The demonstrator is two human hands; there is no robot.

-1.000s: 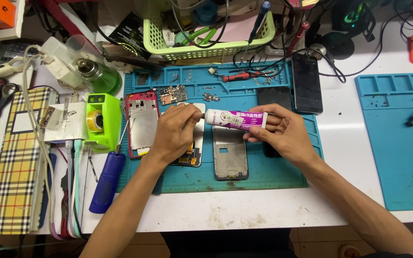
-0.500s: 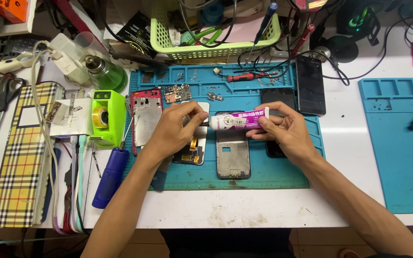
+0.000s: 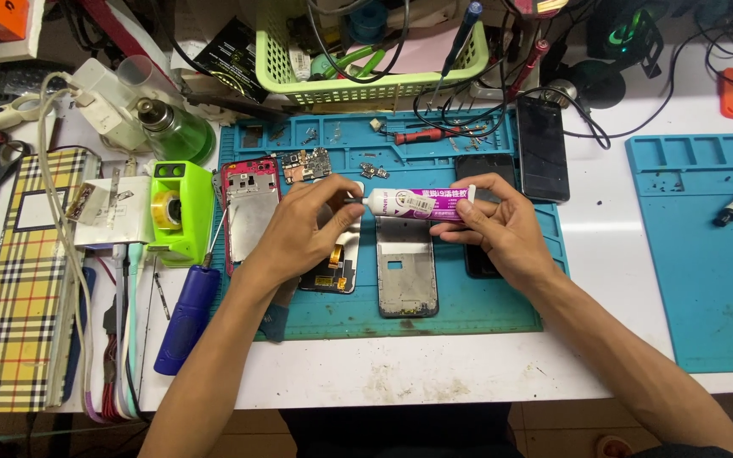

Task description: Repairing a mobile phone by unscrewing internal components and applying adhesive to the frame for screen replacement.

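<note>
Glue tube (image 3: 422, 202) at frame centre: right hand (image 3: 502, 225) fingers pinching its body level, left hand (image 3: 303, 225) fingers pinching its nozzle end, steadying over phone frame (image 3: 405, 267).

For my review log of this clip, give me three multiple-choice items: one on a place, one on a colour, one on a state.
1. Where does the grey phone frame lie?
A. in the green basket
B. on the teal work mat, below the tube
C. on the plaid case

2. What colour is the tape dispenser?
A. bright green
B. orange
C. black

3. How is the glue tube held?
A. lying loose on the mat
B. standing upright alone
C. level between both hands

Key: 1 B, the frame rests on the teal mat. 2 A, its body is bright green. 3 C, the right hand grips the body while the left hand is at the nozzle end.
</note>
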